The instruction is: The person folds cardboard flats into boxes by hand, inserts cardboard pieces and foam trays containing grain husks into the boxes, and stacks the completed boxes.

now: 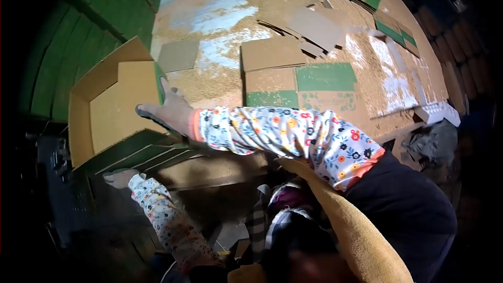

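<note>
An open cardboard box (105,110), brown inside and green on its near outer side, is tilted at the left edge of the table. My right hand (170,111), in a greyish glove, grips the box's right wall, with one finger over the inner side. Lower down, my left hand (120,178), also gloved, is at the underside of the box's near side, by its layered green edges; its fingertips are dim. Both arms wear white floral sleeves.
Flattened brown and green cartons (325,81) lie on the sawdust-strewn table (220,84). Grey sheets (314,26) and more cartons (395,29) are farther back. A white tray (437,113) and a dark plastic bag (432,144) are at the right edge. Green stacks (78,47) stand left.
</note>
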A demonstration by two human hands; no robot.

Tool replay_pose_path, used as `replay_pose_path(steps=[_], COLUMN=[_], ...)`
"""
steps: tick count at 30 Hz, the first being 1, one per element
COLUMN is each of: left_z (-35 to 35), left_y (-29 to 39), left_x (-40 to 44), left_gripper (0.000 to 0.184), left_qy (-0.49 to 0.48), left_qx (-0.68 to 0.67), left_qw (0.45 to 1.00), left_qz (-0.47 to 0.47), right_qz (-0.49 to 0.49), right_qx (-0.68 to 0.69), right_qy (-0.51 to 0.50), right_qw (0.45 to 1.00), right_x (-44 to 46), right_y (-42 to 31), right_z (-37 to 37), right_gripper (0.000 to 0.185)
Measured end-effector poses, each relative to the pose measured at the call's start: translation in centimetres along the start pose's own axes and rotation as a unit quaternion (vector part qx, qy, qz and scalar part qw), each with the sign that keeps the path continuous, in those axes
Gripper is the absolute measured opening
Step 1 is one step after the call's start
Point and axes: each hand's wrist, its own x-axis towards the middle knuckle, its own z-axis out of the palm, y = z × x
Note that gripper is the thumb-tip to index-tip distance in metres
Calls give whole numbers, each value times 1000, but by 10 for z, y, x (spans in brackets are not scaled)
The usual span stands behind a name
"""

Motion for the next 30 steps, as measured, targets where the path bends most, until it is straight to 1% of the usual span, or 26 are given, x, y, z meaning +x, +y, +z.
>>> replay_pose_path(steps=[3,4,5,7,9,10,11,12,13,14,15,16,17,18,19,20,21,22,23,24,25,26,27,28,29,30], left_z=[-18,-47,-75,-13,-91,-88,-85,-85,-101,-118,-139,-121,-99,-118,-173,-161,-194,-211,-227,-247,-276,-308,-348,-393,-436,-455], left_y=[4,0,-3,10,3,6,10,11,11,11,12,32,49,66,82,119,145,177,208,220,219,206,178,146,114,99], left_x=[-15,-19,-22,-27,-26,-30,-34,-48,-67,-93,-124,-163,-198,-225,-246,-266,-272,-274,-275,-272,-263,-252,-232,-209,-187,-171], left_gripper=[57,59,64,54,39,42,47,45,46,48,47,44,49,50,52,57,63,67,72,68,64,61,59,57,55,55], left_qy=[-13,-55,-57,6,5,14,22,68,102,43,-15,-72,-242,-362,-345,-350,-381,-411,-440,-470,-496,-483,-390,-244,-165,-201], left_qx=[-176,-357,-509,-516,-660,-663,-667,-702,-761,-785,-775,-777,-790,-766,-791,-776,-804,-792,-778,-768,-743,-698,-593,-439,-340,-406], left_qw=[980,913,803,807,643,645,647,642,583,560,588,584,551,531,500,506,443,438,433,418,419,461,566,659,680,623], left_qz=[-88,-190,-303,-286,-389,-379,-370,-301,-267,-261,-232,-225,-116,24,75,142,111,113,117,120,164,259,418,560,629,638], right_qz=[-30,-49,-62,-79,-74,-106,-56,-19,25,69,-50,-99,-91,-29,46,97,208,314,363,356,328,248,195,188,178,129], right_qx=[-185,-212,-239,-261,-247,-226,-123,-17,52,120,-81,-190,-297,-397,-467,-486,-481,-388,-291,-329,-277,-215,-237,-130,-26,70], right_qy=[-82,-96,-104,-108,-99,-103,-126,-144,-151,-152,-72,7,110,238,343,419,448,404,332,275,286,222,246,209,166,237], right_qw=[979,971,963,956,961,963,983,989,987,979,993,977,944,886,814,761,725,766,820,831,857,918,920,951,970,960], right_x=[-19,-17,-13,-5,9,22,20,10,-10,-30,-62,-101,-133,-170,-202,-229,-249,-267,-275,-276,-277,-303,-295,-307,-324,-330], right_y=[-45,-47,-47,-41,-45,-32,-20,-5,24,52,86,112,149,169,182,202,212,230,247,256,250,174,227,201,160,135], right_z=[25,46,61,79,76,62,28,-8,-42,-76,-122,-170,-222,-269,-313,-355,-381,-404,-417,-419,-419,-433,-457,-473,-488,-492], right_gripper=[102,100,98,95,93,88,83,77,72,67,66,68,69,72,75,79,85,93,103,111,108,97,85,84,83,80])
